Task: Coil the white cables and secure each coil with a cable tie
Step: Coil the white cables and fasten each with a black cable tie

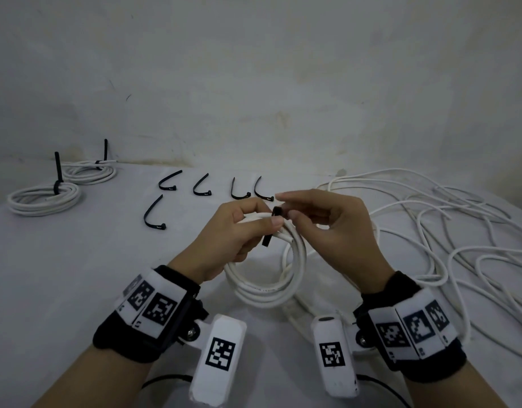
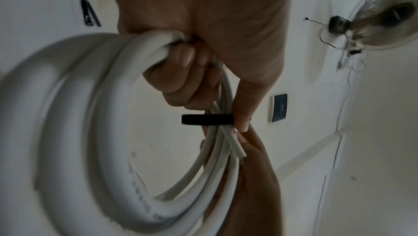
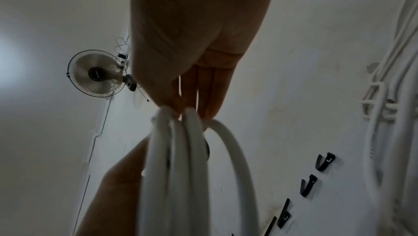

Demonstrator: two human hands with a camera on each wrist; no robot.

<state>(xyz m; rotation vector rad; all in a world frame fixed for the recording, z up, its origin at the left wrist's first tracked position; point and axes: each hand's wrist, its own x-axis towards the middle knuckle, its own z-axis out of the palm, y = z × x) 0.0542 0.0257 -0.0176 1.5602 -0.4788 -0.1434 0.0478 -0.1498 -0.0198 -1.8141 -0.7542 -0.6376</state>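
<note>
White table (image 1: 77, 275), two tied coils (image 1: 45, 198), five black ties (image 1: 153, 213), loose cables (image 1: 460, 231)

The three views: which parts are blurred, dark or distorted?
Head view: dim, even light, sharp; the table edge bows from the wide lens. Left wrist view: the near coil is blurred, the tie sharper. Right wrist view: the right hand is a dark shape and the coil smeared.
</note>
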